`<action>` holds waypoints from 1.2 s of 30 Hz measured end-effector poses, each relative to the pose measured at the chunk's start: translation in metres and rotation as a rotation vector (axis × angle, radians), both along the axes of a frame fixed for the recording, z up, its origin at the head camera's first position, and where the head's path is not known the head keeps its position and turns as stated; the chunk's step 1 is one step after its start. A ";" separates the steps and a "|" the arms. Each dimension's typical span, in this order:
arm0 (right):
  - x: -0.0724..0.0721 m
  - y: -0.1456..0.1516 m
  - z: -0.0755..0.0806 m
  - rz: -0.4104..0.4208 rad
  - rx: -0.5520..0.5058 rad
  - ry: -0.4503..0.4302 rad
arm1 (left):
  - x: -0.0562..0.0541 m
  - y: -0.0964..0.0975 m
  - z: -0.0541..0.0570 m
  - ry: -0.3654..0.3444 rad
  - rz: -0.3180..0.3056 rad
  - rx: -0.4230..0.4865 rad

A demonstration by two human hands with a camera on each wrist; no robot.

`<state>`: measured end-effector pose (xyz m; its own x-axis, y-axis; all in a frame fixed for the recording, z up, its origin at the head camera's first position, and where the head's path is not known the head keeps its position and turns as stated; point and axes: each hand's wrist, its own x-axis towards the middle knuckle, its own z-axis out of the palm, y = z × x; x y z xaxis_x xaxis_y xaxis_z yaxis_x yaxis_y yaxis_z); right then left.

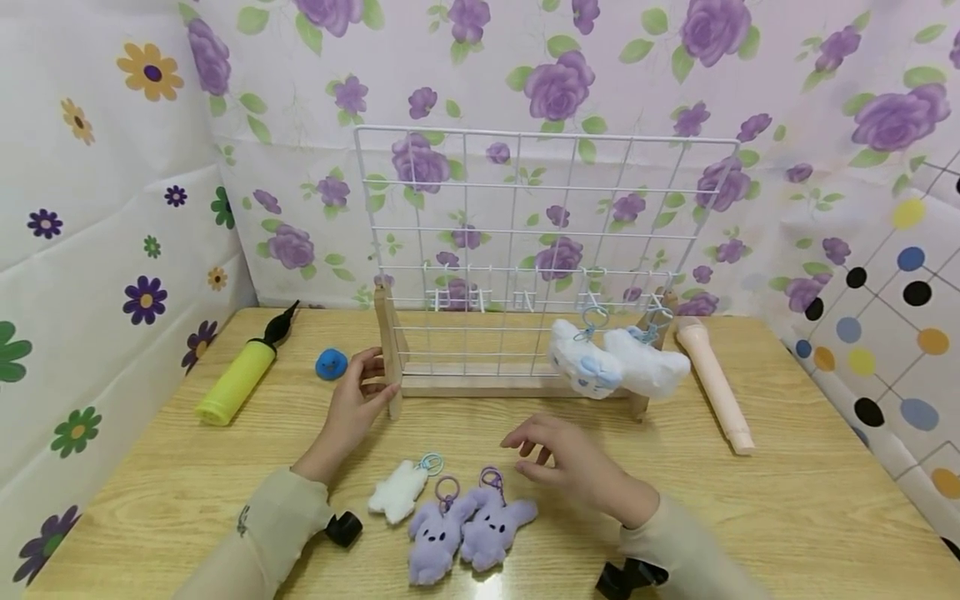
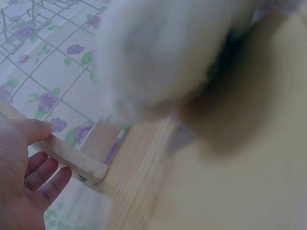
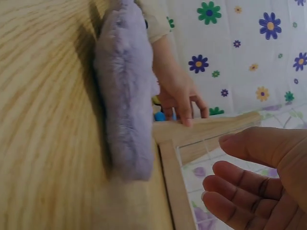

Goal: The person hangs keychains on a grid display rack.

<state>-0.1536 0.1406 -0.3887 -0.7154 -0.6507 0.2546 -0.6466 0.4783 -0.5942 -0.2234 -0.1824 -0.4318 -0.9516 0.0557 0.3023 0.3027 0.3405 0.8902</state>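
Note:
A white wire grid rack stands on wooden legs. My left hand is at its left wooden leg; the thumb touches the wood, and the fingers lie loosely spread beside it, as the left wrist view shows. My right hand hovers over the table with nothing between its loosely bent fingers. Left of it lie two purple plush keychains with purple rings and one white plush keychain with a light blue ring. Two white plush keychains hang from hooks at the rack's right side.
Several white hooks hang along one grid wire. A yellow-green hand pump with a black tip and a small blue round toy lie at the left. A pale pink tube-shaped thing lies right of the rack. Patterned cloth surrounds the wooden table.

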 end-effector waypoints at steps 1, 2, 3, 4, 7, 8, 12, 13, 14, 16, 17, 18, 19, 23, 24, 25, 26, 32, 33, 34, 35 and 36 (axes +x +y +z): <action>0.000 -0.001 -0.002 0.006 0.014 -0.019 | 0.000 0.000 0.000 0.001 0.000 0.000; -0.001 -0.003 -0.003 0.011 0.029 -0.034 | 0.000 0.000 0.001 0.002 0.000 0.000; -0.001 -0.004 -0.004 0.019 0.042 -0.046 | -0.001 0.000 0.001 0.004 -0.001 -0.001; -0.001 -0.005 -0.006 0.027 0.054 -0.062 | -0.001 0.000 0.001 0.004 -0.002 -0.001; -0.002 -0.008 -0.009 0.043 0.086 -0.098 | 0.000 0.000 0.001 0.000 -0.004 0.003; -0.002 -0.009 -0.010 0.047 0.096 -0.099 | 0.000 -0.001 0.000 -0.001 -0.004 0.003; -0.004 -0.014 -0.014 0.062 0.127 -0.106 | -0.001 -0.002 -0.002 0.006 -0.003 0.001; -0.005 -0.015 -0.016 0.063 0.138 -0.108 | -0.002 -0.002 -0.002 0.008 -0.003 0.000; -0.005 -0.017 -0.017 0.063 0.146 -0.110 | -0.002 -0.002 -0.002 0.008 -0.003 0.003; -0.006 -0.019 -0.019 0.054 0.171 -0.112 | -0.002 -0.002 -0.002 0.007 -0.006 0.007; -0.006 -0.021 -0.020 0.047 0.186 -0.116 | -0.001 -0.002 -0.002 0.007 -0.009 0.010; -0.006 -0.022 -0.021 0.042 0.199 -0.116 | -0.001 -0.002 -0.002 0.006 -0.010 0.015; -0.006 -0.023 -0.021 0.039 0.207 -0.113 | -0.001 -0.002 -0.001 0.005 -0.011 0.017; -0.005 -0.025 -0.022 0.030 0.238 -0.097 | -0.001 -0.002 -0.002 0.004 -0.012 0.020; -0.005 -0.026 -0.023 0.028 0.244 -0.093 | -0.001 -0.001 -0.002 0.004 -0.011 0.021; -0.005 -0.026 -0.024 0.026 0.249 -0.090 | -0.002 -0.001 -0.002 0.005 -0.010 0.022; -0.005 -0.026 -0.025 0.024 0.254 -0.086 | -0.002 -0.001 -0.002 0.005 -0.011 0.023; -0.006 -0.027 -0.028 0.013 0.251 -0.076 | -0.002 -0.001 -0.002 0.009 -0.009 0.019; -0.006 -0.027 -0.029 0.009 0.250 -0.075 | -0.002 -0.002 -0.002 0.009 -0.009 0.019; -0.006 -0.027 -0.029 0.004 0.248 -0.074 | -0.002 -0.002 -0.002 0.008 -0.009 0.019; -0.006 -0.028 -0.029 0.001 0.248 -0.074 | -0.002 -0.002 -0.002 0.007 -0.009 0.019; -0.006 -0.028 -0.029 -0.004 0.246 -0.075 | -0.002 -0.002 -0.002 0.006 -0.010 0.020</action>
